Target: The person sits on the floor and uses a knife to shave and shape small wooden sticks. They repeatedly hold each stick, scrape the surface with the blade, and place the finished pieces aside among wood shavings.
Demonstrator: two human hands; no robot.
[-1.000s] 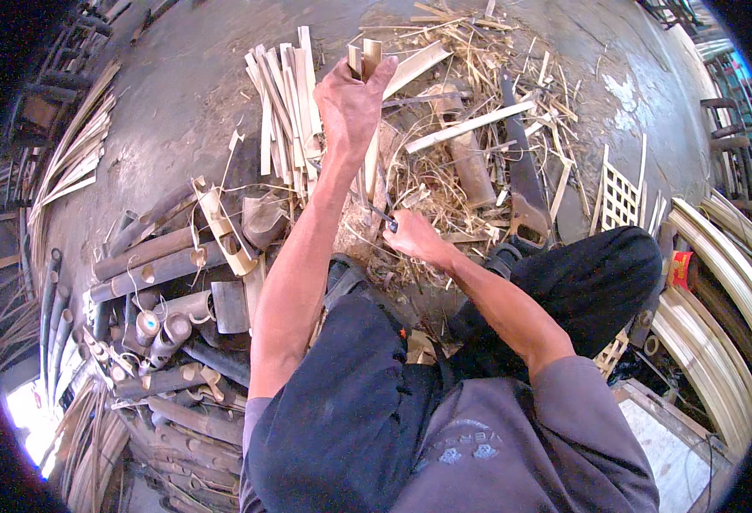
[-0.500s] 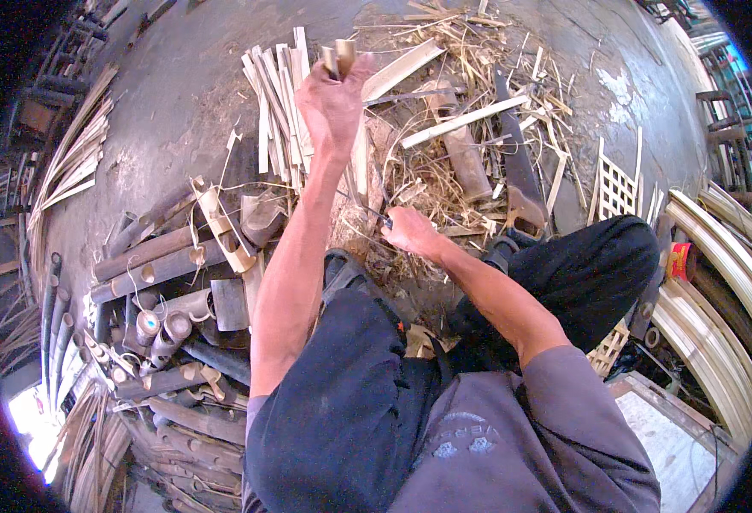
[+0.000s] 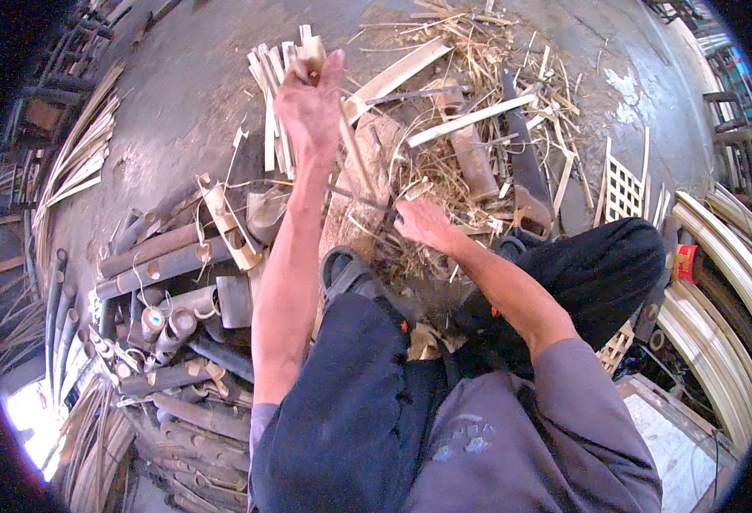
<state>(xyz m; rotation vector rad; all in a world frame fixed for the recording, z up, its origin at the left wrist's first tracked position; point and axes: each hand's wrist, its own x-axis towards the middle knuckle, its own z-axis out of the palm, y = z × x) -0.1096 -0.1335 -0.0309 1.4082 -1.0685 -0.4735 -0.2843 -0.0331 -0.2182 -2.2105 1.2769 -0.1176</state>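
Note:
My left hand [image 3: 306,115] is raised at the far side, its fingers closed around a short bamboo piece [image 3: 310,61], blurred and partly hidden by the fingers. Lower and to the right, my right hand [image 3: 425,225] grips a knife [image 3: 361,197]. Its thin dark blade points left toward my left forearm, and most of the handle is covered by my fingers. Between the hands lies a rough wooden block [image 3: 348,224], with a pale narrow strip [image 3: 355,156] across its far part. Bamboo shavings [image 3: 431,184] are heaped beside the block.
Bamboo strips [image 3: 267,81] lie beyond my left hand. A handsaw [image 3: 523,158] and a cut bamboo tube [image 3: 472,162] rest among the shavings. Bamboo tubes [image 3: 162,269] are piled on the left. A woven lattice [image 3: 624,192] and curved bamboo slats [image 3: 709,359] are on the right.
My left hand has shifted left with the bamboo piece in it. The right hand with the knife has moved slightly right, and more of the wooden block shows.

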